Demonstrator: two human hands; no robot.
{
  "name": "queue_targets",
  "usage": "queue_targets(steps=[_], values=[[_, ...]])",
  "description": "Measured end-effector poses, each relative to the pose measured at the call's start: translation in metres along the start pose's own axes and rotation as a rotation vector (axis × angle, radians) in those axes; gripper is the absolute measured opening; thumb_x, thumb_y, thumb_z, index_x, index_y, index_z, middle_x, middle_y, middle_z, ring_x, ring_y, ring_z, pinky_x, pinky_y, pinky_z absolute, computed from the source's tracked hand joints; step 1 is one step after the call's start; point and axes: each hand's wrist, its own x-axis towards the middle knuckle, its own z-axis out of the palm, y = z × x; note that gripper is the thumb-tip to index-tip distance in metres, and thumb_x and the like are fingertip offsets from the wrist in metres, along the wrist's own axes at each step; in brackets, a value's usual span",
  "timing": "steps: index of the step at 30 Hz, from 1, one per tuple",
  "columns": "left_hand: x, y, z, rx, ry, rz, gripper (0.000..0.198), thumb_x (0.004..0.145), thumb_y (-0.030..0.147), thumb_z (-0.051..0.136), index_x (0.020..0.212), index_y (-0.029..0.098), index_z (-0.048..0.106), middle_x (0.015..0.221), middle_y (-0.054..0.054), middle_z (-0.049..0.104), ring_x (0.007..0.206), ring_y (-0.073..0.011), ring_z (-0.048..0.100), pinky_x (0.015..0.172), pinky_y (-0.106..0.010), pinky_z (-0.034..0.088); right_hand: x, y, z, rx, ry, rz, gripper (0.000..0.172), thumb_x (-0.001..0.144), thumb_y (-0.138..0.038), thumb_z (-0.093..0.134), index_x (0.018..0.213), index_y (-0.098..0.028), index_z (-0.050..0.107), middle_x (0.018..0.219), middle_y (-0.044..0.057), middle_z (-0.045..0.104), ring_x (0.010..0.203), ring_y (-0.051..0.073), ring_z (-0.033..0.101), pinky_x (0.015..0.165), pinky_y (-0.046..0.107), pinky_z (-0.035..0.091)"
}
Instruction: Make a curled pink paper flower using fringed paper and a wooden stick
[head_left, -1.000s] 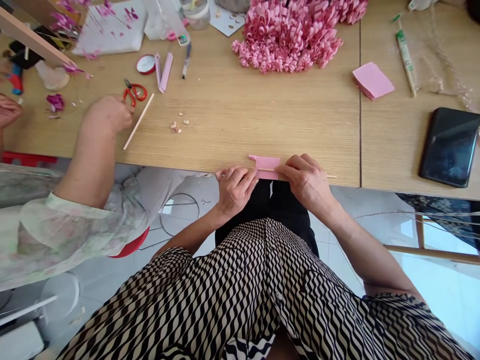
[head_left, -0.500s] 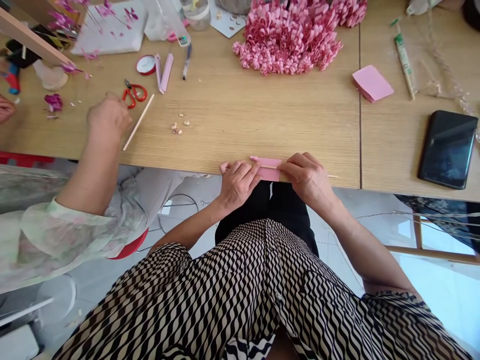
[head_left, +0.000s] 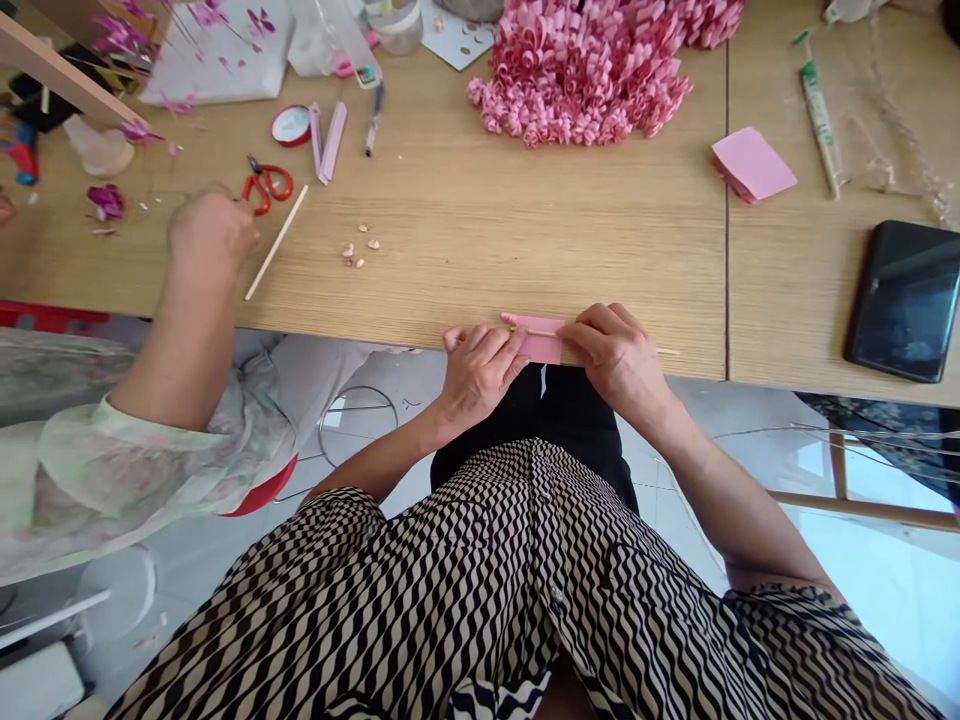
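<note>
A pink paper strip (head_left: 541, 340) lies at the table's near edge, wrapped partly around a thin wooden stick (head_left: 600, 341). My left hand (head_left: 480, 375) presses its fingers on the strip's left part. My right hand (head_left: 615, 350) pinches the strip and stick from the right. The stick's tip pokes out past the paper on the left, and its other end sticks out beyond my right hand. A co-worker's hand (head_left: 214, 230) hovers farther left, next to red-handled scissors (head_left: 264, 187).
A large heap of pink paper curls (head_left: 577, 75) fills the far table. A stack of pink paper squares (head_left: 754, 165) and a black phone (head_left: 907, 300) lie to the right. A loose wooden stick (head_left: 276, 243), small beige bits (head_left: 358, 250) and a red tape roll (head_left: 291, 125) lie nearer the middle.
My hands have shifted slightly up and right in the view, still on the strip and stick. The co-worker's farther hand has moved almost out of view at the left edge.
</note>
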Motion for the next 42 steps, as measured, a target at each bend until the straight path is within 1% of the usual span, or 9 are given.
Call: queue_targets(steps=[4,9,12,16,19,24,28,32,42], values=[[0.002,-0.002,0.002,-0.004,-0.034,-0.029,0.034,0.102,0.038,0.042,0.119,0.017,0.063,0.087,-0.003,0.070,0.084,-0.0185,0.056,0.077,-0.038,0.025,0.000,0.003,0.003,0.073,0.048,0.034,0.030,0.092,-0.011,0.043,0.098,-0.022,0.070,0.090,0.007,0.063,0.081,0.018,0.050,0.070,0.032,0.044],[0.001,-0.001,0.002,-0.006,-0.058,-0.043,0.035,0.102,0.040,0.039,0.122,0.021,0.060,0.087,-0.002,0.069,0.083,-0.0183,0.055,0.078,-0.038,0.026,-0.005,0.005,0.010,0.143,0.249,0.105,0.029,0.094,-0.013,0.043,0.104,-0.024,0.067,0.090,0.005,0.061,0.084,0.018,0.054,0.073,0.033,0.047],[0.003,-0.001,0.003,-0.045,-0.088,-0.076,0.036,0.102,0.039,0.038,0.120,0.019,0.062,0.094,-0.005,0.070,0.088,-0.0200,0.056,0.078,-0.039,0.026,-0.006,0.005,0.013,0.140,0.321,0.129,0.026,0.095,-0.017,0.044,0.107,-0.024,0.066,0.091,0.006,0.061,0.086,0.018,0.056,0.074,0.034,0.048],[0.003,-0.001,0.002,-0.071,-0.144,-0.090,0.038,0.102,0.038,0.038,0.126,0.019,0.060,0.096,-0.006,0.069,0.088,-0.0207,0.054,0.079,-0.039,0.026,-0.008,0.005,0.015,0.144,0.342,0.170,0.027,0.095,-0.017,0.044,0.110,-0.024,0.065,0.093,0.006,0.061,0.088,0.019,0.057,0.075,0.036,0.048],[0.002,0.000,0.001,-0.046,-0.142,-0.077,0.039,0.102,0.039,0.039,0.129,0.018,0.059,0.092,-0.006,0.069,0.086,-0.0201,0.053,0.078,-0.039,0.026,-0.009,0.004,0.016,0.126,0.361,0.165,0.027,0.095,-0.016,0.043,0.111,-0.024,0.064,0.094,0.006,0.061,0.087,0.018,0.057,0.075,0.037,0.048],[0.005,0.000,0.001,0.002,-0.108,-0.076,0.039,0.102,0.038,0.037,0.123,0.017,0.062,0.090,-0.006,0.069,0.082,-0.0198,0.052,0.077,-0.038,0.025,-0.009,0.003,0.017,0.091,0.399,0.143,0.027,0.094,-0.015,0.044,0.111,-0.024,0.063,0.093,0.006,0.061,0.086,0.018,0.057,0.075,0.036,0.048],[0.004,0.001,0.001,-0.012,-0.130,-0.076,0.040,0.102,0.038,0.037,0.126,0.017,0.060,0.084,-0.005,0.067,0.081,-0.0196,0.052,0.076,-0.037,0.025,-0.009,0.003,0.017,0.094,0.439,0.108,0.026,0.094,-0.014,0.045,0.111,-0.023,0.062,0.092,0.006,0.061,0.085,0.018,0.056,0.073,0.035,0.047],[0.005,0.002,0.000,-0.015,-0.130,-0.105,0.040,0.102,0.038,0.036,0.124,0.017,0.062,0.088,-0.006,0.067,0.082,-0.0202,0.051,0.077,-0.038,0.025,-0.011,0.003,0.019,0.077,0.399,0.125,0.027,0.094,-0.015,0.045,0.113,-0.024,0.061,0.094,0.006,0.061,0.087,0.019,0.056,0.076,0.037,0.047],[0.005,0.003,0.000,-0.053,-0.156,-0.132,0.039,0.102,0.037,0.036,0.126,0.019,0.061,0.088,-0.006,0.067,0.083,-0.0210,0.051,0.077,-0.038,0.026,-0.009,0.002,0.019,0.098,0.362,0.147,0.028,0.093,-0.015,0.044,0.113,-0.025,0.061,0.094,0.007,0.060,0.087,0.019,0.054,0.077,0.038,0.046]])
